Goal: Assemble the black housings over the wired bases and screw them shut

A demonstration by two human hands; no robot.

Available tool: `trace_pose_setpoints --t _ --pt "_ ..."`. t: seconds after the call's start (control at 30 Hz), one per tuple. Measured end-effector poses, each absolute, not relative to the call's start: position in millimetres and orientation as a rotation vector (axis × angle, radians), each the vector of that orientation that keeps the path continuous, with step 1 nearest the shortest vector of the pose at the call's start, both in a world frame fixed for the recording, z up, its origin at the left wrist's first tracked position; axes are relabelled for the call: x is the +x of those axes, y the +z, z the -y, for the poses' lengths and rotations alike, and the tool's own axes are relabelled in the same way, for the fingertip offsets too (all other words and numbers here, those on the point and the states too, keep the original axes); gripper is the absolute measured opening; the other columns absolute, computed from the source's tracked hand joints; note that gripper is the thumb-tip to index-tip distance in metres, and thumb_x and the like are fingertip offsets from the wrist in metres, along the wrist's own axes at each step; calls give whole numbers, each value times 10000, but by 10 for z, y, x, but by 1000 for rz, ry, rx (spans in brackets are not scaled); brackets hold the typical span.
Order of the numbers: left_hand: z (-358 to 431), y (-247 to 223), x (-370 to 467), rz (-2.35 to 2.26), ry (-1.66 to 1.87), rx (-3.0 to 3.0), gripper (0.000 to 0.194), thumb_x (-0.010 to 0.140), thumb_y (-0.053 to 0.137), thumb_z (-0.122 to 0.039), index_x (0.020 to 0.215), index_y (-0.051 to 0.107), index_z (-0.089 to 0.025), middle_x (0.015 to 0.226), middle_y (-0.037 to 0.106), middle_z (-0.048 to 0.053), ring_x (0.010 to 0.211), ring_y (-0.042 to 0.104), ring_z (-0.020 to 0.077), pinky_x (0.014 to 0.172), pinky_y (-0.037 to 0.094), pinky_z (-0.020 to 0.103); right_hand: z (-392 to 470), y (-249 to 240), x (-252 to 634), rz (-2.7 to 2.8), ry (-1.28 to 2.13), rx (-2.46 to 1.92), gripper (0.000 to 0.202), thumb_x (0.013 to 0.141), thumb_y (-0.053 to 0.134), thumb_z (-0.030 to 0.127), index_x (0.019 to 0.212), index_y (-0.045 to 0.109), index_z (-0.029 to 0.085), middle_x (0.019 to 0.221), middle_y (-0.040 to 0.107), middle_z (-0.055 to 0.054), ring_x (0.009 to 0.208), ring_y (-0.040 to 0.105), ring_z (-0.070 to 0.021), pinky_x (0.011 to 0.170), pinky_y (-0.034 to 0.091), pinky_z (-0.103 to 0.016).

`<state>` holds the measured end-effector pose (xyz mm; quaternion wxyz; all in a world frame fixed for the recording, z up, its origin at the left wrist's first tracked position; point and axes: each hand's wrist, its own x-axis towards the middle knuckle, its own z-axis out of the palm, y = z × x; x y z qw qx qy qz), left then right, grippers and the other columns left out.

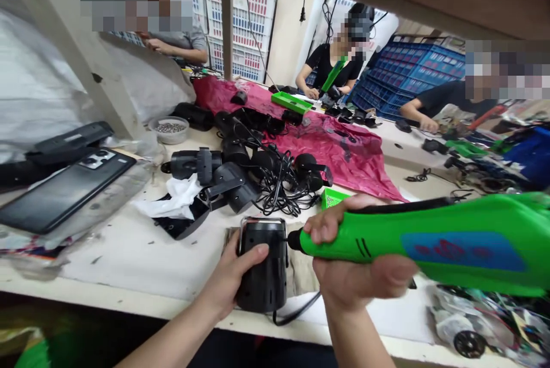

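Observation:
Near the table's front edge, my left hand grips a black housing from its left side, thumb across the top. A thin metal bracket lines the housing's far end, and a black cable comes out at its near end. My right hand is closed around a green electric screwdriver, held sideways. The driver's black nose points left at the housing's right side, its thin bit reaching that side; whether it sits in a screw is too small to tell. Under the housing lies a greyish cloth.
Black parts and tangled cables lie beyond the housing. A phone and a bowl of screws are at the left. Pink plastic spans the middle. Bagged parts sit front right. Several people work across the table.

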<state>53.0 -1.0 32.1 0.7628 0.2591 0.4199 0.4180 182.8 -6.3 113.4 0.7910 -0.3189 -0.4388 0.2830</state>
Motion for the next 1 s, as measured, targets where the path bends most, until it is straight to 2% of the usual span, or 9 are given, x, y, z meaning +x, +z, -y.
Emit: trace_pose_setpoints --t 0.13,0.27,0.4,0.53,0.6,0.67,0.73,0.83,1.0 --pt "34 297 567 -927 982 630 651 622 827 -334 1193 531 -235 941 668 16 819 637 195 747 513 289 -4 1016 1855 895 588 -682 495 657 640 696 816 553 236 511 494 88 425 447 -100 485 426 -258" --pt "39 300 574 -901 976 644 629 626 819 -333 1178 533 -235 950 656 25 834 626 209 766 512 321 35 994 1935 872 595 -703 543 629 616 745 833 550 246 511 469 95 423 417 -106 493 417 -274" --pt "26 306 559 -866 938 657 671 659 797 -321 1241 472 -245 1010 642 39 876 624 213 798 509 339 210 1109 1921 934 482 -680 550 716 585 713 1000 590 242 559 466 80 462 426 -112 517 423 -298" --pt "7 287 560 -826 937 691 756 653 794 -312 1304 412 -265 1086 620 45 932 617 224 811 504 345 346 1255 1756 977 422 -651 330 867 534 529 1033 586 249 571 495 68 465 448 -114 511 424 -300" --pt "-2 272 566 -833 945 720 763 647 788 -318 1305 407 -251 1084 618 46 954 606 231 833 494 360 313 1259 1663 1041 503 -622 310 828 612 507 1011 585 257 573 526 75 469 475 -117 521 444 -301" --pt "-10 259 573 -853 947 777 762 642 783 -307 1301 407 -238 1081 619 45 983 592 237 873 473 374 225 1217 1586 1059 584 -599 414 743 685 579 975 590 250 574 545 81 471 490 -119 534 466 -306" --pt "-19 249 578 -863 952 839 723 639 781 -296 1267 431 -224 1071 619 40 1014 576 241 907 451 377 124 1163 1529 1029 611 -602 511 681 679 680 905 598 228 553 546 77 455 489 -120 519 469 -308" --pt "-38 233 580 -852 973 890 645 653 774 -316 1207 463 -204 1074 616 45 1040 560 247 933 430 377 15 1113 1486 994 657 -636 562 646 651 740 849 599 219 537 553 70 443 498 -123 499 469 -303" --pt "-54 208 584 -882 1014 940 649 661 762 -329 1210 446 -186 1113 603 69 1072 544 257 980 394 392 -74 1108 1506 986 739 -591 540 628 643 714 816 589 211 503 525 83 409 468 -100 463 454 -271"
